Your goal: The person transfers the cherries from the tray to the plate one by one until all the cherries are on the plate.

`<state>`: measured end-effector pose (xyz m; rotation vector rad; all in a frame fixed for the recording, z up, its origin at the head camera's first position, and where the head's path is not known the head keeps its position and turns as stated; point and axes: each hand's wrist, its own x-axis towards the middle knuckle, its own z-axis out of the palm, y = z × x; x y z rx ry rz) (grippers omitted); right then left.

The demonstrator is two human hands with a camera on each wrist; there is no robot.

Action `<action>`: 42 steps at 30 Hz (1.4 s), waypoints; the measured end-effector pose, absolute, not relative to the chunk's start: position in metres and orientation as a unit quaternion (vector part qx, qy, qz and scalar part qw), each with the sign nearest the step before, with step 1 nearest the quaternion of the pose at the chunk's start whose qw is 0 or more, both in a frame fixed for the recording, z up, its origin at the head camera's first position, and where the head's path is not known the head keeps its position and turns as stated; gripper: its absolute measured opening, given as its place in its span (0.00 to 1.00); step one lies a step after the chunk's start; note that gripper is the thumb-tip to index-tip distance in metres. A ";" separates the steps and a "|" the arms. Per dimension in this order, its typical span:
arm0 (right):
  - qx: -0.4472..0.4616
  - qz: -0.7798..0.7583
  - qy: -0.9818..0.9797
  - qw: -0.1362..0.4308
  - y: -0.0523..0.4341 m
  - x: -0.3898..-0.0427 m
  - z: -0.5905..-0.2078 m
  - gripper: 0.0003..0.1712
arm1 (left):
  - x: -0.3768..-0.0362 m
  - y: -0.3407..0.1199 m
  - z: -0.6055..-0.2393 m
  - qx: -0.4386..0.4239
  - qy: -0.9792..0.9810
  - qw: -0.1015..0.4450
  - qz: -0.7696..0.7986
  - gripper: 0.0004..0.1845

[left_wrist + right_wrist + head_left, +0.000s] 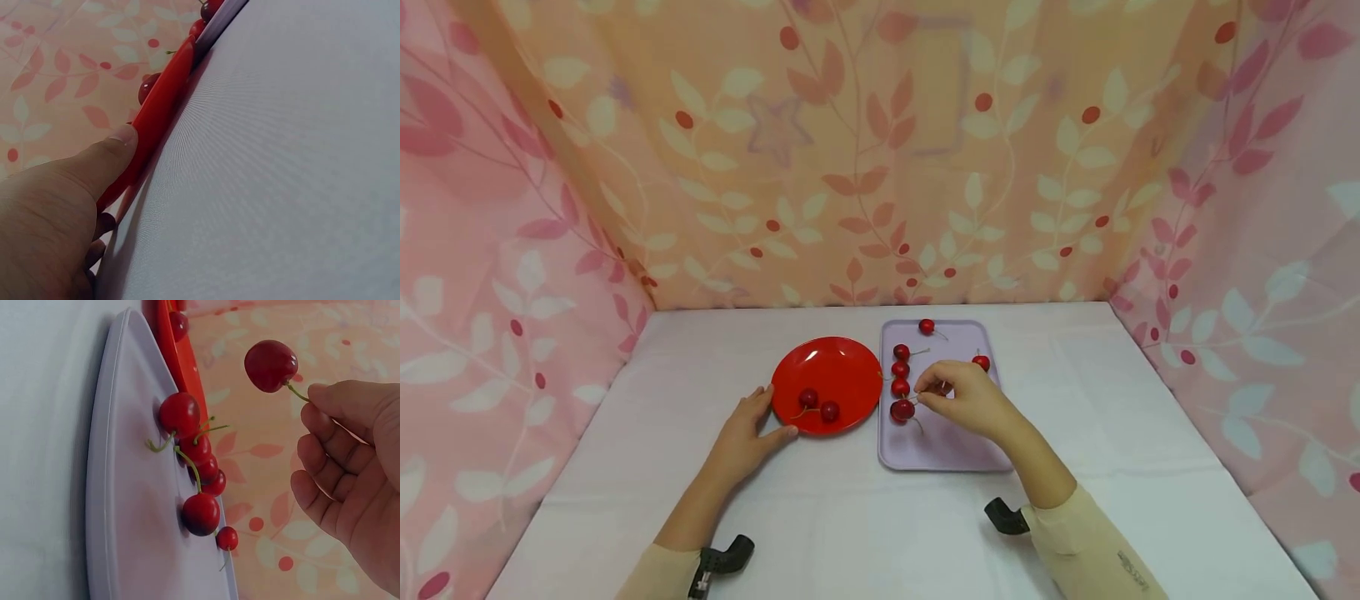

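My right hand [964, 398] pinches a dark red cherry [270, 365] by its green stem, between thumb and forefinger. The cherry hangs above the lilac tray [940, 450]; in the head view it overlaps the cherries at the tray's left side. Several more cherries [200, 514] with stems lie on the tray, most in a column along its left edge. My left hand [747, 440] holds the red plate [842, 367] at its left rim, thumb [122, 140] against the edge and the other fingers partly hidden below. Two cherries [830, 411] rest on the plate.
Plate and tray stand side by side on a white cloth-covered table [820, 517]. Patterned curtains [865, 150] close off the back and both sides. A black wrist mount [726, 557] sits on the left sleeve, another black mount [1006, 517] on the right.
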<state>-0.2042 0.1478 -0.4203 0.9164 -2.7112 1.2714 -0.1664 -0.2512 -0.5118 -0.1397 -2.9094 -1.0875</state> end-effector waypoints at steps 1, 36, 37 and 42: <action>0.293 0.405 -0.866 0.004 0.145 -0.206 -0.419 0.06 | -0.167 -0.251 -0.511 -0.045 -0.936 0.016 -0.349 0.54; 0.301 0.371 -0.878 -0.038 0.060 -0.247 -0.419 0.04 | -0.167 -0.252 -0.511 -0.057 -0.938 0.031 -0.341 0.53; 0.304 0.371 -0.877 -0.036 0.060 -0.247 -0.419 0.04 | -0.168 -0.252 -0.510 -0.056 -0.938 0.031 -0.341 0.53; 0.305 0.372 -0.876 -0.047 0.056 -0.253 -0.421 0.04 | -0.167 -0.251 -0.511 -0.050 -0.937 0.023 -0.345 0.53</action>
